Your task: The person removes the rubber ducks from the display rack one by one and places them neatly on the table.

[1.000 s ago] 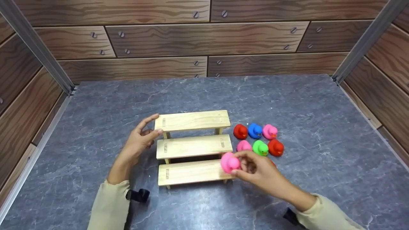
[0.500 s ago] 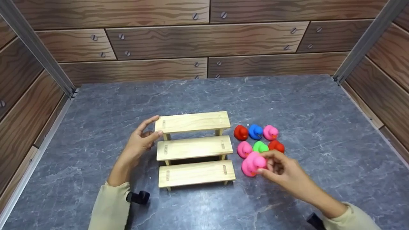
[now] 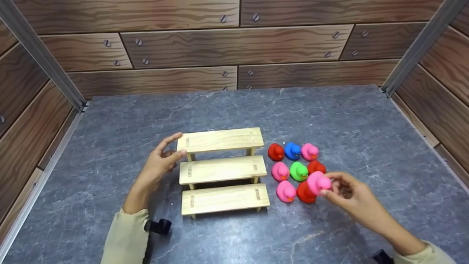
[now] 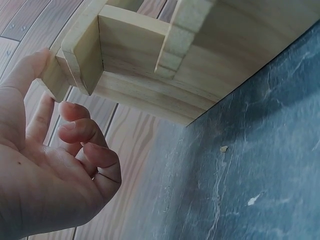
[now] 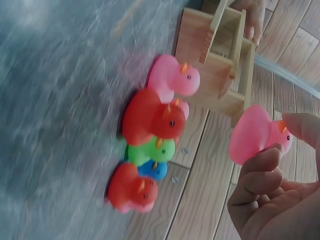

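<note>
A pale wooden three-step stand (image 3: 223,170) is on the grey marbled table. My left hand (image 3: 159,161) pinches the left end of its top step between thumb and forefinger; in the left wrist view the other fingers of this hand (image 4: 60,165) curl below the step. A pink rubber duck (image 3: 318,182) is pinched in my right hand (image 3: 353,196), raised over the front right of a group of ducks. Right under it in the head view is a red duck (image 3: 306,193), partly covered. Beside that one sits another pink duck (image 3: 285,191).
Right of the stand, more ducks stand in rows: red (image 3: 276,151), blue (image 3: 292,150) and pink (image 3: 310,151) at the back, then pink (image 3: 280,171), green (image 3: 299,171) and red (image 3: 316,167). Wood-patterned walls (image 3: 234,47) enclose the table.
My right hand has carried the pink duck rightward, from over the bottom step to over the front right ducks. The front pink and red ducks have come into sight. My left hand has stayed put.
</note>
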`<state>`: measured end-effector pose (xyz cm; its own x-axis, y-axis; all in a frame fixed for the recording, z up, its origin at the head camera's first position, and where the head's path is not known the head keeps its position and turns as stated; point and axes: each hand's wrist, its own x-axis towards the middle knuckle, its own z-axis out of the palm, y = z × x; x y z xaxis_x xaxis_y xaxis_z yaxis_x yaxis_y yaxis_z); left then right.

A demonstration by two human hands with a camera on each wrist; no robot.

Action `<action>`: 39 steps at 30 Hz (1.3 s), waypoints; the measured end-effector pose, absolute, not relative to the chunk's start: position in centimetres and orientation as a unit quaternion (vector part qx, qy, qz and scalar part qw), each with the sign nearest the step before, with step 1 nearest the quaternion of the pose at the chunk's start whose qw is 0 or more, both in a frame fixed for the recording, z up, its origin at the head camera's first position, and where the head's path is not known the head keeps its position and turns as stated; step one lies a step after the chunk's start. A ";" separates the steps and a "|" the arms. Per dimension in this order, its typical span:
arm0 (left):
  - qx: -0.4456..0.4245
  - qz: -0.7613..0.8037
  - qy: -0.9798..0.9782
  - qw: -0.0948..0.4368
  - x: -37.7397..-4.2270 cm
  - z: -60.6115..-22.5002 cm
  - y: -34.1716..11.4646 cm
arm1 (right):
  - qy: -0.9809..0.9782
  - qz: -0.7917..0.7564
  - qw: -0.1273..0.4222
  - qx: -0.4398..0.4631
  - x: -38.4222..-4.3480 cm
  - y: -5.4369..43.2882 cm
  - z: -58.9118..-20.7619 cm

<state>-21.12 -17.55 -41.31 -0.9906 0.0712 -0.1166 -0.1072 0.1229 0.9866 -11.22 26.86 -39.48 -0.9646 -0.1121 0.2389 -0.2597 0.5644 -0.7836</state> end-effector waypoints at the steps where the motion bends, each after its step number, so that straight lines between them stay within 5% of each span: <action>1: -0.012 0.662 0.747 0.067 -21.1 -41.3 -17.6 | -0.881 0.454 0.084 0.102 -11.3 27.1 -39.4; 39: 0.001 0.662 0.746 0.070 -21.1 -41.4 -17.6 | -0.933 0.353 -0.006 0.065 -12.8 31.1 -43.0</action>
<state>-21.13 -17.61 -41.44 -0.9903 0.0933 -0.1032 -0.0914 0.1228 0.9882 -12.80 31.15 -43.02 -0.9915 -0.1254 0.0342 -0.1166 0.7417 -0.6605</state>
